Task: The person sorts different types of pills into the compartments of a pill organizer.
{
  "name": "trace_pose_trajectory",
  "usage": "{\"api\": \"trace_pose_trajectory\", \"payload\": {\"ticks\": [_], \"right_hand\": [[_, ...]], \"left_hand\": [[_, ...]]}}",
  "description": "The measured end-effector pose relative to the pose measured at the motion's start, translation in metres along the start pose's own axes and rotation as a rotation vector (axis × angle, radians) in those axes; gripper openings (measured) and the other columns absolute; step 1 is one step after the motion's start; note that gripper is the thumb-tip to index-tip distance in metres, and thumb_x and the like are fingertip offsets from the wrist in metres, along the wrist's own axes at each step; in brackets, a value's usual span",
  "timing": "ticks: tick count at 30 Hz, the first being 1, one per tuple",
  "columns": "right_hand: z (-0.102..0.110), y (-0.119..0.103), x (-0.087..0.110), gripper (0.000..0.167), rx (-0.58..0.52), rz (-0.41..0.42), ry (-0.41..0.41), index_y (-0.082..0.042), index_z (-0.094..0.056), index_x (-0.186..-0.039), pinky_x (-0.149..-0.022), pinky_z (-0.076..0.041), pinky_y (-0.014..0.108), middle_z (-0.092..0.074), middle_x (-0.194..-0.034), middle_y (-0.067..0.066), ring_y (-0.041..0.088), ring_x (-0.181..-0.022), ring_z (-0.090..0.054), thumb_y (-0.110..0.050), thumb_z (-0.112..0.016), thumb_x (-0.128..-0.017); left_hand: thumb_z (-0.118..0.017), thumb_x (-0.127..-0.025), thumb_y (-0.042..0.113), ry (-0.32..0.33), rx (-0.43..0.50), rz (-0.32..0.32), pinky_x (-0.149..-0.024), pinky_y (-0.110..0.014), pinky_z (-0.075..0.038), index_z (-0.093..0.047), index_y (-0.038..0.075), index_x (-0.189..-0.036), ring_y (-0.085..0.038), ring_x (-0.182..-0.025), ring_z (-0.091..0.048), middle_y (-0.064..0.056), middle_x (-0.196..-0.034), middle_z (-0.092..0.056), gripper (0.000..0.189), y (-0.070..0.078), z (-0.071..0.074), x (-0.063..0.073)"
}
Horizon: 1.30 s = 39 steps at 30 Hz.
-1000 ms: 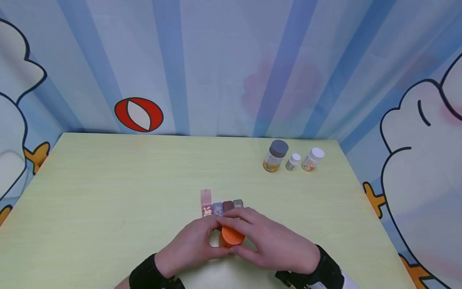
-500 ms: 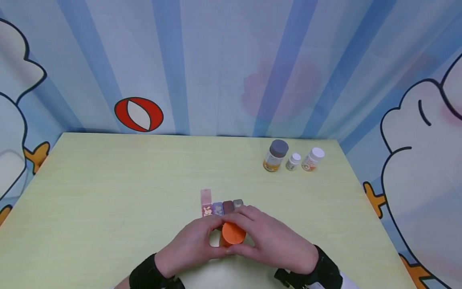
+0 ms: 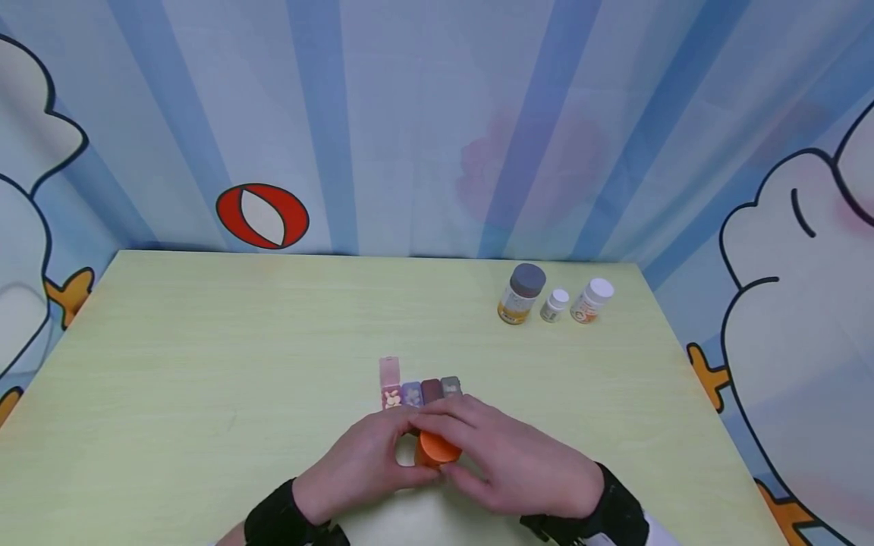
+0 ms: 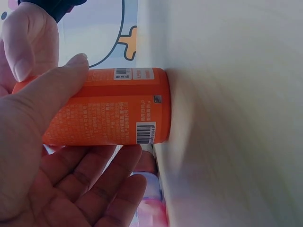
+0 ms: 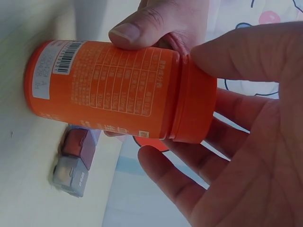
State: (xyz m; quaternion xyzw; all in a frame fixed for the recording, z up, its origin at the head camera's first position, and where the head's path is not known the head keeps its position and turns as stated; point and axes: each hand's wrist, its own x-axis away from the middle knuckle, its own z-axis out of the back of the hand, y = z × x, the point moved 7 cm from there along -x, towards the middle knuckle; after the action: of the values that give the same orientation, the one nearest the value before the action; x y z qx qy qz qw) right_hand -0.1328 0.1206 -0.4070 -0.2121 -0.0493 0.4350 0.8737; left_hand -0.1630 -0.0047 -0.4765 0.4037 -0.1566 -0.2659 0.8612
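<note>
An orange pill bottle [image 5: 109, 90] stands upright with its base at the tabletop, in front of me. My left hand [image 3: 369, 459] grips its body, thumb on the near side and fingers behind. My right hand [image 3: 508, 459] holds the orange cap [image 5: 196, 104] between thumb and fingers, and the cap sits on the bottle's neck. Just beyond the hands lies a pill organizer with pink [image 3: 391, 397], purple [image 3: 412, 393], maroon [image 3: 432, 390] and grey [image 3: 451, 385] compartments. The pink lid [image 3: 389, 370] is flipped open. Fingers partly hide the organizer's near side.
At the back right stand a bottle with a dark grey cap [image 3: 522, 294], a small white bottle [image 3: 554, 305] and a larger white bottle [image 3: 592, 301]. A patterned curtain [image 3: 410, 129] rises behind the pale wooden table [image 3: 225, 341].
The right hand's fingers shift on the cap: they draw back a little, showing more of its top, then come over it again. The left hand and the organizer stay in place.
</note>
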Motion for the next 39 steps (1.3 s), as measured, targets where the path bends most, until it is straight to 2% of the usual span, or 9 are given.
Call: {"api": "trace_pose_trajectory", "payload": {"ticks": [3, 6, 11, 15, 20, 24, 27, 33, 39], "right_hand": [[-0.001, 0.001, 0.000, 0.051, 0.013, -0.018, 0.007, -0.026, -0.040, -0.145, -0.099, -0.046, 0.022, -0.043, -0.138, -0.013, 0.000, -0.119, -0.043, -0.033, -0.055, -0.097], [0.000, 0.004, -0.001, 0.046, 0.025, -0.061, 0.015, -0.024, -0.046, -0.139, -0.093, -0.048, 0.020, -0.046, -0.130, -0.013, 0.000, -0.110, -0.046, -0.040, -0.056, -0.096], [0.001, 0.009, -0.002, 0.047, 0.026, -0.140, 0.038, -0.026, -0.051, -0.130, -0.082, -0.048, 0.016, -0.048, -0.118, -0.017, -0.001, -0.097, -0.047, -0.053, -0.058, -0.092], [0.001, 0.011, -0.003, 0.049, 0.009, -0.170, 0.044, -0.028, -0.053, -0.127, -0.076, -0.047, 0.014, -0.046, -0.112, -0.019, -0.001, -0.092, -0.046, -0.058, -0.059, -0.089], [0.002, 0.011, -0.002, 0.051, -0.002, -0.147, 0.042, -0.029, -0.050, -0.130, -0.083, -0.050, 0.017, -0.046, -0.120, -0.018, -0.002, -0.101, -0.048, -0.057, -0.060, -0.088], [0.005, 0.007, 0.000, 0.054, -0.020, -0.089, 0.026, -0.029, -0.043, -0.141, -0.098, -0.047, 0.022, -0.038, -0.141, -0.015, 0.000, -0.124, -0.043, -0.045, -0.060, -0.092], [0.006, 0.005, 0.001, 0.057, -0.021, -0.054, 0.004, -0.031, -0.038, -0.146, -0.101, -0.046, 0.024, -0.035, -0.146, -0.014, 0.002, -0.130, -0.039, -0.036, -0.059, -0.094], [0.004, 0.004, 0.001, 0.053, -0.001, -0.039, -0.011, -0.029, -0.040, -0.145, -0.100, -0.046, 0.025, -0.041, -0.141, -0.013, 0.002, -0.124, -0.043, -0.036, -0.057, -0.096], [0.004, 0.008, -0.001, 0.049, 0.017, -0.096, 0.015, -0.026, -0.049, -0.137, -0.091, -0.050, 0.022, -0.047, -0.130, -0.012, 0.001, -0.109, -0.048, -0.049, -0.056, -0.094]], "left_hand": [[-0.077, -0.076, 0.054, 0.004, -0.008, -0.029, -0.089, -0.030, -0.051, -0.057, 0.037, -0.120, -0.002, -0.096, -0.059, 0.024, -0.109, -0.061, 0.051, 0.001, 0.000, 0.001], [-0.074, -0.077, 0.057, 0.012, -0.020, -0.054, -0.089, -0.029, -0.051, -0.059, 0.034, -0.117, 0.000, -0.096, -0.058, 0.023, -0.108, -0.061, 0.048, 0.002, 0.001, 0.001], [-0.067, -0.075, 0.067, 0.010, -0.037, -0.060, -0.091, -0.029, -0.051, -0.058, 0.035, -0.120, 0.002, -0.097, -0.057, 0.024, -0.110, -0.061, 0.056, 0.002, 0.001, -0.001], [-0.068, -0.075, 0.066, 0.005, -0.045, -0.054, -0.092, -0.029, -0.051, -0.058, 0.036, -0.122, 0.001, -0.097, -0.057, 0.024, -0.110, -0.061, 0.057, 0.002, 0.001, -0.001], [-0.069, -0.075, 0.065, 0.012, -0.040, -0.060, -0.091, -0.029, -0.050, -0.058, 0.036, -0.121, 0.002, -0.098, -0.057, 0.025, -0.110, -0.061, 0.056, 0.002, 0.001, 0.000], [-0.070, -0.075, 0.065, 0.014, -0.018, -0.054, -0.090, -0.029, -0.051, -0.058, 0.036, -0.118, 0.002, -0.098, -0.057, 0.025, -0.110, -0.061, 0.053, 0.002, 0.001, 0.000], [-0.074, -0.075, 0.059, 0.003, -0.004, -0.031, -0.088, -0.030, -0.051, -0.057, 0.038, -0.119, 0.001, -0.097, -0.058, 0.024, -0.110, -0.061, 0.052, 0.001, 0.001, 0.000], [-0.078, -0.075, 0.051, 0.016, -0.007, -0.040, -0.086, -0.030, -0.052, -0.057, 0.038, -0.119, 0.000, -0.094, -0.059, 0.024, -0.107, -0.061, 0.050, 0.002, 0.001, 0.000], [-0.072, -0.075, 0.063, 0.016, -0.026, -0.043, -0.087, -0.029, -0.052, -0.059, 0.034, -0.116, 0.000, -0.095, -0.058, 0.023, -0.106, -0.061, 0.052, 0.001, 0.001, 0.000]]}}
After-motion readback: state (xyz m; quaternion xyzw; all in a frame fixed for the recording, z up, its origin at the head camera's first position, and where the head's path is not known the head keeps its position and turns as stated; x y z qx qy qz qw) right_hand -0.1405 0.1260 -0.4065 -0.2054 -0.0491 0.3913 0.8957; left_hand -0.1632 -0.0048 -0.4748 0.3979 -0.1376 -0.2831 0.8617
